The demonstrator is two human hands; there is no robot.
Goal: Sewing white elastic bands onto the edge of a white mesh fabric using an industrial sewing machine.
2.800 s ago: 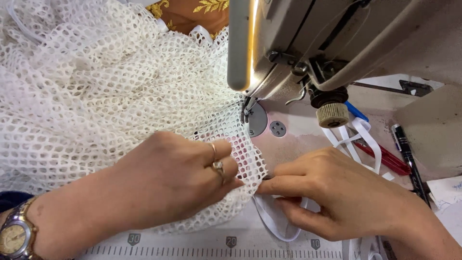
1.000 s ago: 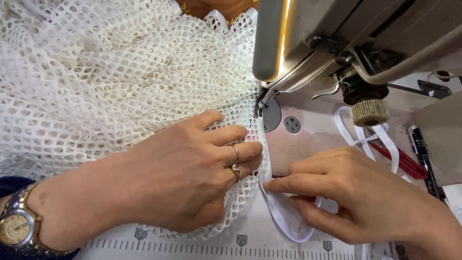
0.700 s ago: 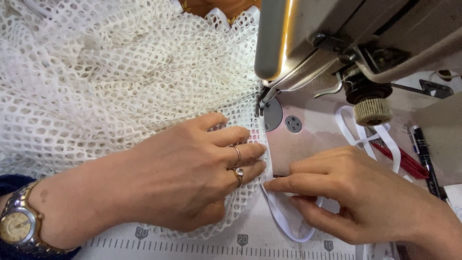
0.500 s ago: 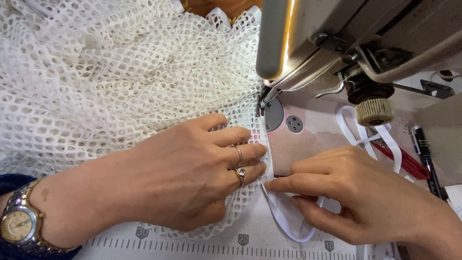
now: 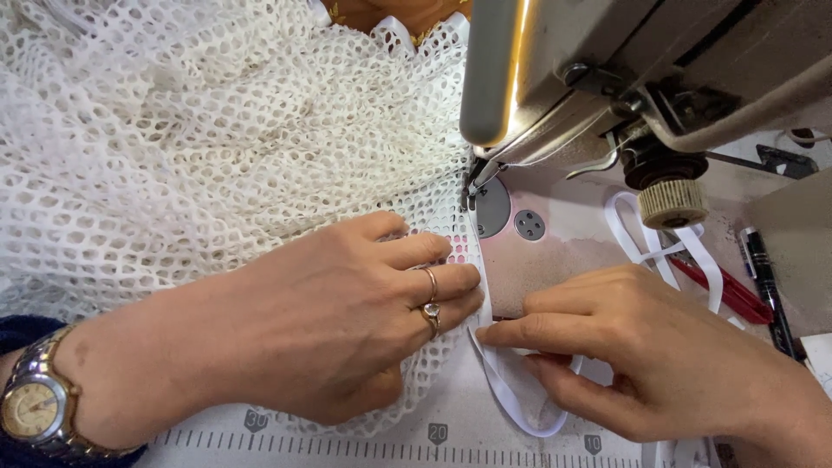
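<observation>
Left hand (image 5: 347, 321) flat, open, pressing white mesh fabric (image 5: 217, 156); right hand (image 5: 641, 347) pinching white elastic tape (image 5: 511, 399) at mesh edge.

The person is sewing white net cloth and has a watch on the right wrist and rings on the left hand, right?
Not quite. The head view shows the watch on the left wrist, the same arm as the left hand with the rings. The rest holds: that hand presses white net cloth flat by the sewing machine, while the right hand is bare.
</observation>
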